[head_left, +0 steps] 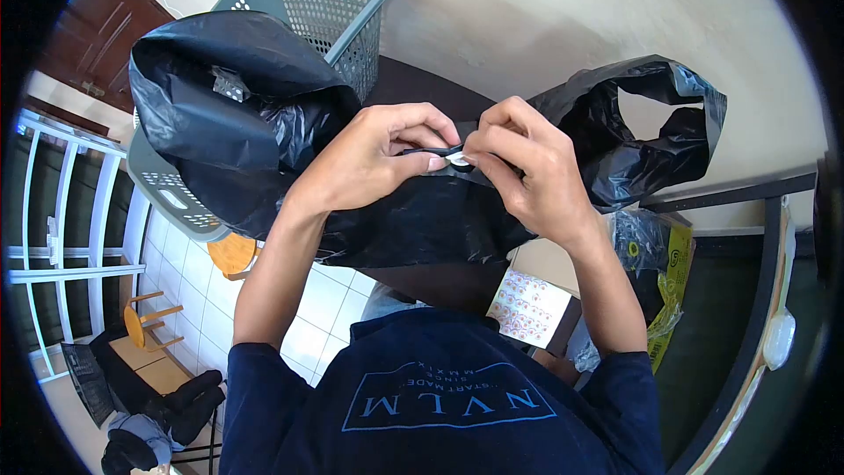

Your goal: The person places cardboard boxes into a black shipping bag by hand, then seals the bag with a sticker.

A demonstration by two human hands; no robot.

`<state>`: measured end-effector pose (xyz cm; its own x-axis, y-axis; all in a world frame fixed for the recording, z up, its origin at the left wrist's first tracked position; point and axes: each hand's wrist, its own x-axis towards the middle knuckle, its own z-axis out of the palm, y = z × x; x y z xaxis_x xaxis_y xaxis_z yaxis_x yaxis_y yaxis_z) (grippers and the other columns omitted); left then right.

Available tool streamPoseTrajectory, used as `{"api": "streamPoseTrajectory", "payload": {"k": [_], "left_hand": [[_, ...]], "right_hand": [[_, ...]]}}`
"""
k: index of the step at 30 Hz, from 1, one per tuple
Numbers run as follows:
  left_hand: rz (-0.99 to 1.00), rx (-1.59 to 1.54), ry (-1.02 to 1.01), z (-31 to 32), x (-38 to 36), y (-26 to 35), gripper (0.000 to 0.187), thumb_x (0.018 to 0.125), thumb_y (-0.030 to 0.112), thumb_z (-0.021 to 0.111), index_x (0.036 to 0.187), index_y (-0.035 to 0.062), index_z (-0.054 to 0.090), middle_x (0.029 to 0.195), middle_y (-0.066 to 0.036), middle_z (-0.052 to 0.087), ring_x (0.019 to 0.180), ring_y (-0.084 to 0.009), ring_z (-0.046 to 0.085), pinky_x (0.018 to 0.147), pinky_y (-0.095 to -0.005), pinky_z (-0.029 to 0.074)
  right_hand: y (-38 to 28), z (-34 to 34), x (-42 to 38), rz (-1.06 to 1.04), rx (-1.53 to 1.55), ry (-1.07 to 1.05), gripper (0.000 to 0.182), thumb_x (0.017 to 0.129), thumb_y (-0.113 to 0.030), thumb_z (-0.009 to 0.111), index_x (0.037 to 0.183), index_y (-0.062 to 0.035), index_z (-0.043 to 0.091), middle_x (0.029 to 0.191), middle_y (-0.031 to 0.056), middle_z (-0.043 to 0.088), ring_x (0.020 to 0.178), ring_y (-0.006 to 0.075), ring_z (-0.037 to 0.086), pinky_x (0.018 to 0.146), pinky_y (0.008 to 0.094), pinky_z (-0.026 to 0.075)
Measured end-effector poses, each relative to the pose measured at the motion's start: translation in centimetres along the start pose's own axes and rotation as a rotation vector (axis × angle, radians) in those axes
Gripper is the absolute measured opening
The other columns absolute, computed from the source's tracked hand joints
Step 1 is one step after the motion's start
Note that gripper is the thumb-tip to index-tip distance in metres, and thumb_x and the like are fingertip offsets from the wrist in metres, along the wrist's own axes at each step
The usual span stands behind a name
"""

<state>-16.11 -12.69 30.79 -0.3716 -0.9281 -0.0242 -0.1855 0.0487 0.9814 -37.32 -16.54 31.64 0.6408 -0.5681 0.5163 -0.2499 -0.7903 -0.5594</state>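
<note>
My left hand and my right hand meet at the centre, fingertips almost touching. Between them is a small item, white and black, pinched from both sides; its exact shape is too small to tell. A dark strip runs back from it under my left fingers. Beneath both hands lies black plastic. An open black bag bulges beside my left hand, with something clear and crinkled inside. Another black bag gapes open beyond my right hand.
A grey-green perforated basket stands behind the left bag, against the wall. At the lower right are a sheet of round stickers and a yellow package. Wooden stools stand on the tiled floor at the left.
</note>
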Motion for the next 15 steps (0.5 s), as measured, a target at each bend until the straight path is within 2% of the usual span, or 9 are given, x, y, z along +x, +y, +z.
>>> {"api": "streamPoseTrajectory", "payload": {"k": [3,5,6,9,11,12,15], "left_hand": [[0.082,0.082,0.038,0.9,-0.2,0.5,0.026,0.082,-0.005,0.065,0.107,-0.0017,0.059,0.098,-0.005,0.065,0.094,-0.0101,0.062,0.082,-0.0227,0.049],[0.146,0.119,0.089,1.1,-0.1,0.7,0.021,0.082,-0.003,0.066,0.102,-0.0013,0.058,0.091,-0.005,0.066,0.089,-0.0101,0.064,0.079,-0.0232,0.050],[0.144,0.119,0.087,1.2,0.1,0.8,0.021,0.082,-0.003,0.066,0.102,-0.0013,0.058,0.091,-0.005,0.066,0.089,-0.0101,0.064,0.079,-0.0232,0.050],[0.139,0.188,0.183,1.8,0.1,1.0,0.018,0.083,-0.002,0.066,0.097,-0.0006,0.055,0.082,-0.005,0.066,0.083,-0.0100,0.065,0.075,-0.0251,0.050],[0.220,0.333,0.178,1.7,0.0,1.0,0.018,0.082,-0.002,0.066,0.096,-0.0002,0.054,0.077,-0.006,0.065,0.077,-0.0106,0.065,0.070,-0.0261,0.049],[0.221,0.334,0.175,1.7,0.0,1.0,0.018,0.082,-0.002,0.066,0.096,-0.0002,0.054,0.077,-0.006,0.065,0.077,-0.0106,0.065,0.070,-0.0261,0.049],[0.229,0.342,0.174,1.6,-0.2,1.0,0.020,0.081,-0.002,0.066,0.096,0.0001,0.053,0.077,-0.008,0.064,0.075,-0.0114,0.064,0.068,-0.0258,0.048]], "right_hand": [[-0.2,-0.2,0.1,0.040,-0.007,0.012,0.009,0.076,0.001,0.067,0.083,0.0002,0.060,0.078,0.0114,0.055,0.077,0.0265,0.059,0.062,0.0358,0.046],[-0.3,-0.1,0.3,0.198,0.060,-0.059,0.011,0.078,-0.001,0.066,0.083,0.0007,0.057,0.078,0.0128,0.058,0.078,0.0284,0.059,0.064,0.0361,0.047],[-0.4,0.0,0.5,0.200,0.062,-0.058,0.011,0.078,-0.001,0.066,0.083,0.0007,0.057,0.078,0.0128,0.058,0.078,0.0284,0.059,0.064,0.0361,0.047],[-0.6,-0.2,0.3,0.407,0.219,-0.007,0.010,0.079,-0.003,0.067,0.083,0.0019,0.059,0.077,0.0143,0.061,0.078,0.0295,0.059,0.068,0.0378,0.047],[0.4,-0.6,0.2,0.209,-0.025,-0.086,0.010,0.079,-0.006,0.067,0.080,0.0027,0.062,0.076,0.0155,0.063,0.077,0.0295,0.060,0.071,0.0393,0.046],[0.1,-1.0,0.6,0.284,0.040,-0.154,0.012,0.080,-0.009,0.067,0.078,0.0025,0.065,0.073,0.0151,0.063,0.077,0.0293,0.060,0.072,0.0401,0.046],[-0.5,-1.1,1.0,0.306,0.020,-0.174,0.013,0.081,-0.010,0.067,0.077,0.0027,0.065,0.073,0.0151,0.063,0.077,0.0296,0.060,0.072,0.0398,0.046]]}}
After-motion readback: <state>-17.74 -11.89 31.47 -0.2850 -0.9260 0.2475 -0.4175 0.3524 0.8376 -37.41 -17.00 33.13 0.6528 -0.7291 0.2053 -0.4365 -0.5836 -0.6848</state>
